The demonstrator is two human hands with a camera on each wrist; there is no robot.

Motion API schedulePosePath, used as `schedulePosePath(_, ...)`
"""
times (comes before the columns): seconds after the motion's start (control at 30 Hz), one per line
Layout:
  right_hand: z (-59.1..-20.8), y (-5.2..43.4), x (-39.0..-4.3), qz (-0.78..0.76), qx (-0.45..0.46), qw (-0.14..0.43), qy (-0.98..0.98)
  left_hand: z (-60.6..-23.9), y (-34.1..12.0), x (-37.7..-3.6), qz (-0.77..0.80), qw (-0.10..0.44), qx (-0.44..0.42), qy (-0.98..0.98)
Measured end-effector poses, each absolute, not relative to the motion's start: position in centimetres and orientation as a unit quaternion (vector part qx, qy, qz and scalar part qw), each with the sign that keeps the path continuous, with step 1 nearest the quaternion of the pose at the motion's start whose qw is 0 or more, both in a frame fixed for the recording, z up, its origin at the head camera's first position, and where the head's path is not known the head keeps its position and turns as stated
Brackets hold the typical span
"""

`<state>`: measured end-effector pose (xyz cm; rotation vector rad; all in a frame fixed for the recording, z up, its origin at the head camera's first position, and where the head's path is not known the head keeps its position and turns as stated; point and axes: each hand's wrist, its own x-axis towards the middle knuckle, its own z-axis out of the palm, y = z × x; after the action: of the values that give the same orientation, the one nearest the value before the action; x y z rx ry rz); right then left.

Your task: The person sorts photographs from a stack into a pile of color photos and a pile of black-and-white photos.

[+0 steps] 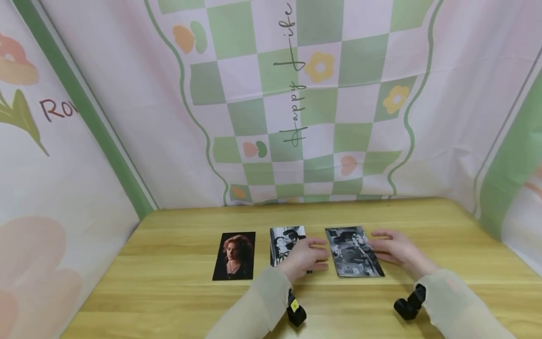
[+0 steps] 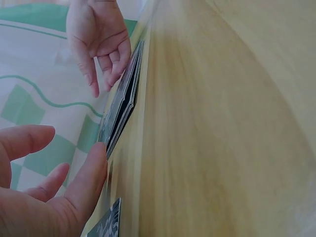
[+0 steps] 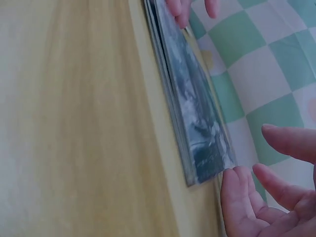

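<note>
Currently, the grayscale card stack [image 1: 352, 254] is lying on the table [image 1: 161, 278] between the left hand [image 1: 306, 256] and right hand [image 1: 400, 252], both holding fingers apart; its gapped layers are risking skewing under uneven pressure, and the left hand is risking nudging the neighbouring photo [image 1: 281, 242].

Green-and-white checked cloth [image 1: 317, 106] at 12 o'clock, yellow flowers [image 1: 313, 70] at 1 and 2, streaky yellow-brown table [image 1: 169, 254], dark photo [image 1: 233, 259] at 7, black-and-white photo [image 1: 281, 244] near 6, grey photo [image 1: 353, 253] near 4

Wooden table [image 1: 347, 306]; behind it, a green-checked curtain [image 1: 279, 103] reading "Happy Life"; leftward, a flowered panel [image 1: 63, 174], apparently cloth.
</note>
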<state>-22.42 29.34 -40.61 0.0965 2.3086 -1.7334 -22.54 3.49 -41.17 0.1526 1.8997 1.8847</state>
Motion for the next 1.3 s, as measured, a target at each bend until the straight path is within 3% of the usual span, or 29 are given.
schedulePosePath(1.3,-41.3,29.4,-22.2,-0.592,0.044,0.119,0.796,-41.7,4.6,-22.4,0.684,0.233,0.033,0.69)
